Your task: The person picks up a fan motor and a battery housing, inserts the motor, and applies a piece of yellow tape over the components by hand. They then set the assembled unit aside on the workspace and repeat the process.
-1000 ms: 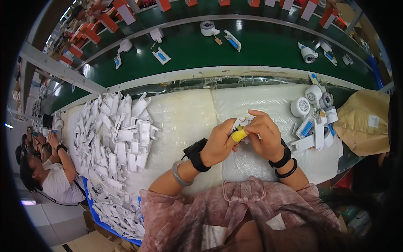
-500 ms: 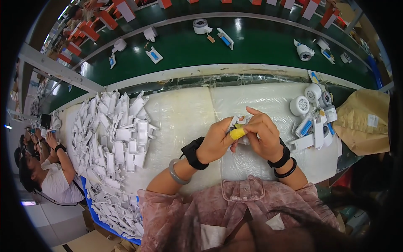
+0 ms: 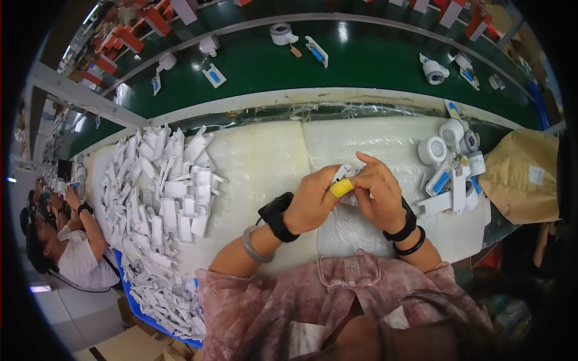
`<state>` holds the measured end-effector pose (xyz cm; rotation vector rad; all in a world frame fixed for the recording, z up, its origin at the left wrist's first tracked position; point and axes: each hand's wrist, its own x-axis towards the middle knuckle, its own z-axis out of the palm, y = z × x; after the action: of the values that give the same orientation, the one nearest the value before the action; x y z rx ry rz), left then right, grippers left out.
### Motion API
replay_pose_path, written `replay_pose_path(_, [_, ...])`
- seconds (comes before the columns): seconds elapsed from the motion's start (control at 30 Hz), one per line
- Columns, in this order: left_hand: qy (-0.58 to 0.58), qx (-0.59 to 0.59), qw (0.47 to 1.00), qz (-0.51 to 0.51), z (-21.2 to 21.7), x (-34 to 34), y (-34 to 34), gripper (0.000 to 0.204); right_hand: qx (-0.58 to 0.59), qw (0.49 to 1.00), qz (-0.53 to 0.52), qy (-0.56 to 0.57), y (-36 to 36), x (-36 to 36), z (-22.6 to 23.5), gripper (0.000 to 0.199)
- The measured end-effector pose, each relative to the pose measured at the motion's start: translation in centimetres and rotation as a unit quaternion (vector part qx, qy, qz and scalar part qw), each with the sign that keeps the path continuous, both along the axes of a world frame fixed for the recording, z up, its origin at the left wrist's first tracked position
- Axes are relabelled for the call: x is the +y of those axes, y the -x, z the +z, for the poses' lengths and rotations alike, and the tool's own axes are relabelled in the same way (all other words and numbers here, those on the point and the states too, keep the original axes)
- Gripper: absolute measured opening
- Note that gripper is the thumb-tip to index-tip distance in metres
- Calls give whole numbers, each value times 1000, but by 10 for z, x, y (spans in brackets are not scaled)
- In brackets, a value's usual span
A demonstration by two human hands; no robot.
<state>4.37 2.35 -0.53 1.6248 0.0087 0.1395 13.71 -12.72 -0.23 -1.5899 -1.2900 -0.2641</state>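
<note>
Over the middle of the covered table, a small white plastic piece is held between my two hands, mostly hidden by the fingers. My left hand is closed on it, with a yellow wrap around the thumb. My right hand pinches at the same piece from the other side, its index finger raised. Left of my hands lies a large heap of white plastic housings. To the right sit several white round fan heads attached to handle parts with blue cells.
Beyond the table's raised edge runs a green conveyor belt carrying spaced fan assemblies. A brown paper bag stands at the right end. A blue bin of housings is at lower left. Another person works farther left.
The assemblies on the belt have shifted a little to the left. My hands stay together in nearly the same place, and less of the white piece now shows between the fingers.
</note>
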Motion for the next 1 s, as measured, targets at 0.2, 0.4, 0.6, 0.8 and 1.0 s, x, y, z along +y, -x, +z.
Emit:
replay_pose_path(0.2, [9, 20, 1000, -11, 1, 4, 2, 22, 11, 999, -44, 13, 11, 3, 5, 25])
replay_pose_path(0.4, [78, 41, 996, -11, -6, 18, -4, 40, 44, 995, -74, 42, 14, 13, 27, 20])
replay_pose_path(0.6, [147, 135, 969, 147, 26, 90, -48, 38, 61, 995, -56, 46, -59, 56, 53, 11])
replay_pose_path(0.8, [14, 160, 932, 326, -2, 220, -103, 25, 252, 961, -107, -41, -179, 75, 21, 10])
replay_pose_path(1.0, [-316, 269, 768, 487, -36, 380, -114, 56, 38, 985, -149, 84, -169, 105, 1, 31])
